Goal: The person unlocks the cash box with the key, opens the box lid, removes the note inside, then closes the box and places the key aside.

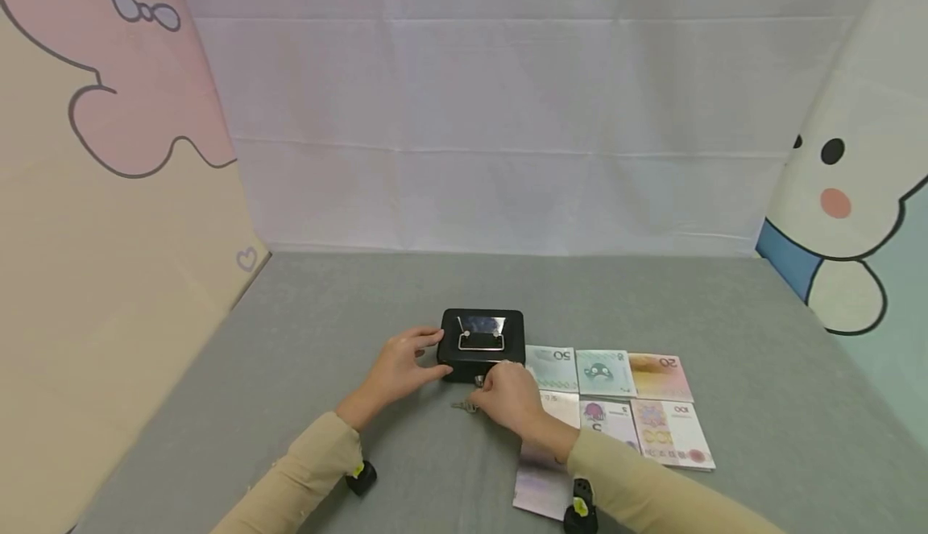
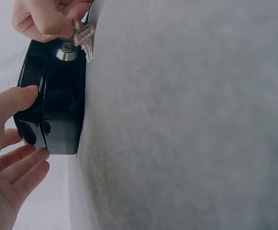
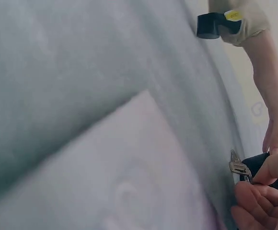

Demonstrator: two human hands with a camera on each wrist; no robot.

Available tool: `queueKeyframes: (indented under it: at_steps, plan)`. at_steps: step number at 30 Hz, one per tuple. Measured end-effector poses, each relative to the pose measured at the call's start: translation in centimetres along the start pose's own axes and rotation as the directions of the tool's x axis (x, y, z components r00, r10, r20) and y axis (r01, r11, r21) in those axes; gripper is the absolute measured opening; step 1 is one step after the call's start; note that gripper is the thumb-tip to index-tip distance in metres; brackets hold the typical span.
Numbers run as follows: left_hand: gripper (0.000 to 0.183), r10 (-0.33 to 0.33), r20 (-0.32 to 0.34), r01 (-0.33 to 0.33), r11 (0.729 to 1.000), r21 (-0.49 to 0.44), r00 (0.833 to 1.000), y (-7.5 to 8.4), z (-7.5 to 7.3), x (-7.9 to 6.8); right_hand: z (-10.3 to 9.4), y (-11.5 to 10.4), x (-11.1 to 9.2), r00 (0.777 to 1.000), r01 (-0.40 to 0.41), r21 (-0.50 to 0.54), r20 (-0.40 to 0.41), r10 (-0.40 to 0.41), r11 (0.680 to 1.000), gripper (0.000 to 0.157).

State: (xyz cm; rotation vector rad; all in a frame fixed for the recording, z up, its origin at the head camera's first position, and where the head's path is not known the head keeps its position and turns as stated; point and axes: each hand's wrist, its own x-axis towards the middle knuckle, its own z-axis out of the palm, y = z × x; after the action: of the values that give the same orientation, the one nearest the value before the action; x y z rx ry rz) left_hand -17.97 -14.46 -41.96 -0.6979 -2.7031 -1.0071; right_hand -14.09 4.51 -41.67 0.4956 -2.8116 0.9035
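Observation:
A small black cash box [image 1: 471,362] with a silver folding handle on its lid stands on the grey table. My left hand [image 1: 400,370] holds its left side, thumb on the front corner and fingers around the side, as the left wrist view shows. My right hand [image 1: 511,395] is at the box's front, pinching a key at the round silver lock [image 2: 67,54]. Other keys [image 2: 85,38] on the same bunch hang below the fingertips. In the right wrist view the keys [image 3: 239,167] stick out past the curled right fingers. The pinched key itself is mostly hidden.
Right of the box lie banknotes in rows, among them a green 50 [image 1: 553,368], a brown-pink 20 [image 1: 661,377] and a red 100 [image 1: 676,435]. A purplish note [image 1: 542,492] lies under the right forearm. White cloth [image 1: 500,196] closes off the back.

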Motion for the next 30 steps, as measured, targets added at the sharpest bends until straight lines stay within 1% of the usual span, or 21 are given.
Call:
queueKeyframes:
  at_steps: [1, 3, 7, 9, 14, 19, 25, 30]
  plan:
    - [0.053, -0.004, 0.002, 0.004, 1.0, 0.003, 1.0, 0.07, -0.03, 0.01, 0.0, 0.01, -0.02, 1.0, -0.003, 0.013, 0.0, 0.003, 1.0, 0.044]
    - [0.053, -0.011, 0.007, 0.011, 1.0, 0.004, 1.0, 0.22, -0.1, 0.05, 0.01, 0.03, -0.05, 1.0, 0.003, 0.002, -0.002, -0.003, 1.0, 0.044]
    - [0.053, -0.014, 0.024, 0.014, 1.0, 0.019, 1.0, 0.28, -0.1, 0.2, -0.03, -0.03, 0.02, 1.0, 0.026, -0.083, -0.01, -0.027, 0.996, 0.043]
    - [0.053, -0.013, 0.032, 0.013, 1.0, 0.025, 0.999, 0.28, -0.11, 0.28, -0.03, -0.07, 0.08, 0.999, 0.029, -0.098, -0.012, -0.03, 0.995, 0.043]
    - [0.054, -0.01, 0.035, 0.009, 0.999, 0.042, 0.999, 0.35, -0.25, 0.27, 0.07, -0.1, 0.1, 1.0, 0.026, -0.081, -0.001, -0.026, 0.996, 0.044]
    - [0.055, -0.015, 0.036, 0.013, 0.999, 0.036, 0.999, 0.25, -0.19, 0.22, 0.07, -0.07, -0.08, 0.998, 0.056, -0.079, 0.005, -0.056, 0.995, 0.042]
    - [0.054, -0.016, 0.035, 0.015, 1.0, 0.021, 0.999, 0.15, -0.11, 0.22, -0.38, 0.0, -0.14, 0.997, 0.077, -0.044, 0.028, -0.075, 0.996, 0.046]
    - [0.054, -0.003, 0.022, 0.002, 0.999, 0.041, 1.0, 0.25, -0.15, 0.26, -0.22, 0.15, 0.04, 0.996, 0.085, -0.059, 0.005, -0.084, 0.995, 0.048]
